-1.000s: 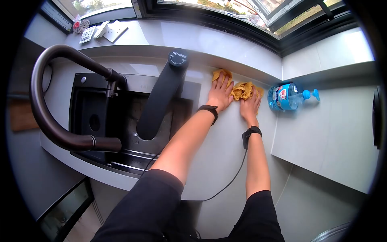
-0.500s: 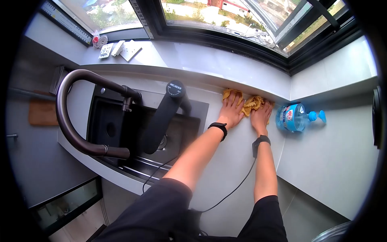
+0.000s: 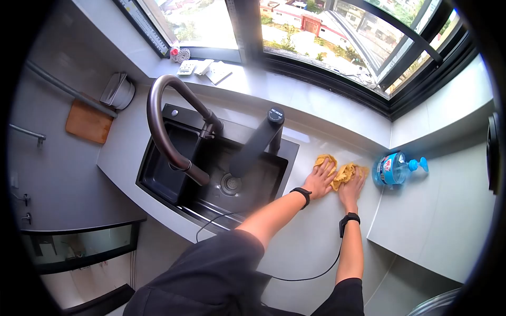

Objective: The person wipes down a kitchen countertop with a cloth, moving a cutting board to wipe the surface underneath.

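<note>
A crumpled yellow cloth (image 3: 343,174) lies on the pale countertop, close to the wall below the window ledge. My left hand (image 3: 318,182) presses on its left part, fingers stretched forward over the fabric. Beside it, my right hand (image 3: 351,191) bears down on the bunched right part, with cloth showing around the fingers. Both wrists wear black bands, and a thin black cable runs from the right one. Just right of my right hand stands a clear blue pump bottle (image 3: 391,169) with a label.
On the left is a dark sink (image 3: 230,183) with a tall curved faucet (image 3: 158,118) and a black cylindrical fixture (image 3: 258,139). White switch plates (image 3: 217,72) lie on the window ledge. A wooden board (image 3: 88,121) leans further left. A raised counter (image 3: 432,210) borders the right.
The view has shifted left, bringing more of the sink and board into sight. Both hands and the cloth have slid slightly back toward me, away from the wall.
</note>
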Demonstrator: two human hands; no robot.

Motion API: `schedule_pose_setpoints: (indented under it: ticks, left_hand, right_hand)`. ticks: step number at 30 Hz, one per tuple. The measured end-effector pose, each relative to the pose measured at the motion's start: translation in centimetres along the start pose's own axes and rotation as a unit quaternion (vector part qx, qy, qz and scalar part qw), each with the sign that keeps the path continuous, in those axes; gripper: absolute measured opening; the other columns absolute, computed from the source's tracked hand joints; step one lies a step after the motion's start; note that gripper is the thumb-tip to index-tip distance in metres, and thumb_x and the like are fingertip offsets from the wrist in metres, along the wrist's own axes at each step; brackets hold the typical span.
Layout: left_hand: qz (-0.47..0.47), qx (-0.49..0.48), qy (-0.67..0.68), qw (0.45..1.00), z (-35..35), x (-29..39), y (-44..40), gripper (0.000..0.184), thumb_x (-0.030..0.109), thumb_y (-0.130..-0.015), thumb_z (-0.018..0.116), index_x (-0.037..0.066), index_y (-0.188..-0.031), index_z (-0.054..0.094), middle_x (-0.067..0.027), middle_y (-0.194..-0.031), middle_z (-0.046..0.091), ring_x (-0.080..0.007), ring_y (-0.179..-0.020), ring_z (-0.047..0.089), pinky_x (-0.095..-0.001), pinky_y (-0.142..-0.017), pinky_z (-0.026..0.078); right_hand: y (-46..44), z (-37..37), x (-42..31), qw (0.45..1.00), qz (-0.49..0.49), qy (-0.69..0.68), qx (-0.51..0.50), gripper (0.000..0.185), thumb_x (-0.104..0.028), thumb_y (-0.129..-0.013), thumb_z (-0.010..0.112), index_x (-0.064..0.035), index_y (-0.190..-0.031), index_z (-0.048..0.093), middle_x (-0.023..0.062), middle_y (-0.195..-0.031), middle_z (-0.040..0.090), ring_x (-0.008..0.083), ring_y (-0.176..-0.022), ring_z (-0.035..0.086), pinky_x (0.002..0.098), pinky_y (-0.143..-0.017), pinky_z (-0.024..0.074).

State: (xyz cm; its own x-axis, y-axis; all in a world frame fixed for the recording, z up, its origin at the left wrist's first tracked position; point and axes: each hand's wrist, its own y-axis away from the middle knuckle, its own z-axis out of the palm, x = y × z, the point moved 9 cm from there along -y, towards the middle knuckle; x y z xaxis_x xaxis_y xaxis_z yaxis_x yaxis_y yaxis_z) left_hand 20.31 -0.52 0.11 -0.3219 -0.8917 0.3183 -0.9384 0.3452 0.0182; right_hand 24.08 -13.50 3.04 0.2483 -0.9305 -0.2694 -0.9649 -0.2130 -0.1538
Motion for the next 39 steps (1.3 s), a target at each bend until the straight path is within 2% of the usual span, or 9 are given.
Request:
schedule_pose_setpoints:
  ticks: [5,9,14,19,26,32,34,37,39]
  left_hand:
    - [-0.006,0.000,0.015,1.000,-0.6,0.3,-3.5,0.069,0.048,-0.096,0.045,0.013,-0.155,0.036,-0.0136,-0.166,0.018,-0.0364,-0.154,0.004,-0.0506,-0.120,0.018]
    - [-0.040,-0.024,0.030,0.998,-0.5,-0.1,-7.9,0.068,0.049,-0.097,0.042,0.013,-0.155,0.035,-0.0137,-0.165,0.018,-0.0366,-0.154,0.003,-0.0509,-0.121,0.014]
    - [-0.037,-0.071,0.055,0.995,-0.7,-0.6,-10.4,0.069,0.051,-0.098,0.039,0.013,-0.156,0.034,-0.0142,-0.165,0.019,-0.0379,-0.153,0.003,-0.0530,-0.122,0.010]
    - [-0.037,-0.057,0.033,0.997,-0.5,-0.7,-11.0,0.069,0.051,-0.098,0.037,0.012,-0.155,0.034,-0.0152,-0.164,0.022,-0.0395,-0.153,0.004,-0.0549,-0.121,0.010]
    - [-0.032,-0.002,0.030,0.999,-0.5,-0.6,-10.9,0.069,0.049,-0.098,0.038,0.010,-0.154,0.034,-0.0181,-0.163,0.022,-0.0409,-0.152,0.006,-0.0574,-0.119,0.013]
    - [-0.010,0.034,0.001,0.999,0.0,1.0,-2.8,0.066,0.047,-0.096,0.045,0.007,-0.148,0.045,-0.0190,-0.164,0.020,-0.0412,-0.152,0.007,-0.0563,-0.118,0.019]
    - [0.012,0.056,-0.032,0.998,1.5,1.8,1.6,0.065,0.047,-0.096,0.046,0.008,-0.147,0.047,-0.0185,-0.164,0.020,-0.0406,-0.152,0.008,-0.0557,-0.116,0.021]
    - [0.045,0.001,-0.047,0.998,1.6,3.3,8.7,0.062,0.046,-0.097,0.045,0.008,-0.146,0.048,-0.0173,-0.165,0.015,-0.0398,-0.153,0.004,-0.0547,-0.115,0.024]
    - [0.075,-0.013,0.002,0.997,1.3,3.8,13.9,0.058,0.043,-0.098,0.045,0.007,-0.144,0.051,-0.0172,-0.166,0.013,-0.0378,-0.154,0.001,-0.0540,-0.116,0.024]
  right_hand:
    - [-2.4,0.5,1.7,0.998,0.038,-0.044,0.017,0.068,-0.023,-0.092,0.062,0.0012,-0.147,0.031,0.0099,-0.154,0.030,0.0405,-0.147,0.016,0.0536,-0.122,0.0147]
    - [-6.2,1.3,3.3,0.999,0.033,-0.025,0.018,0.065,-0.021,-0.093,0.060,0.0010,-0.147,0.031,0.0127,-0.155,0.028,0.0423,-0.146,0.018,0.0531,-0.121,0.0162]
    - [-8.2,3.2,5.6,0.999,0.048,0.019,0.012,0.061,-0.022,-0.095,0.057,0.0046,-0.144,0.035,0.0163,-0.150,0.032,0.0441,-0.141,0.023,0.0536,-0.120,0.0186]
    - [-8.6,3.2,5.4,0.998,0.044,0.053,0.018,0.059,-0.023,-0.094,0.058,0.0070,-0.141,0.038,0.0177,-0.147,0.035,0.0454,-0.138,0.027,0.0541,-0.119,0.0206]
    - [-8.8,3.2,5.3,0.998,0.044,0.051,0.016,0.047,-0.028,-0.095,0.056,0.0017,-0.131,0.056,0.0170,-0.150,0.033,0.0457,-0.140,0.025,0.0556,-0.118,0.0225]
    - [-2.4,0.1,0.9,0.995,-0.063,-0.016,0.077,0.047,-0.024,-0.092,0.060,-0.0060,-0.135,0.056,0.0115,-0.151,0.032,0.0427,-0.145,0.019,0.0561,-0.120,0.0218]
    - [1.2,-0.8,-1.1,0.994,-0.088,-0.029,0.056,0.048,-0.024,-0.091,0.062,-0.0080,-0.135,0.054,0.0109,-0.152,0.030,0.0434,-0.145,0.019,0.0553,-0.120,0.0217]
    - [7.1,-1.8,-4.0,0.990,-0.111,-0.090,0.015,0.053,-0.023,-0.087,0.065,-0.0079,-0.137,0.052,0.0111,-0.152,0.031,0.0438,-0.147,0.017,0.0558,-0.121,0.0214]
    - [11.1,-1.6,-5.6,0.984,-0.133,-0.118,-0.018,0.056,-0.021,-0.085,0.065,-0.0060,-0.137,0.051,0.0107,-0.153,0.031,0.0439,-0.148,0.016,0.0575,-0.121,0.0207]
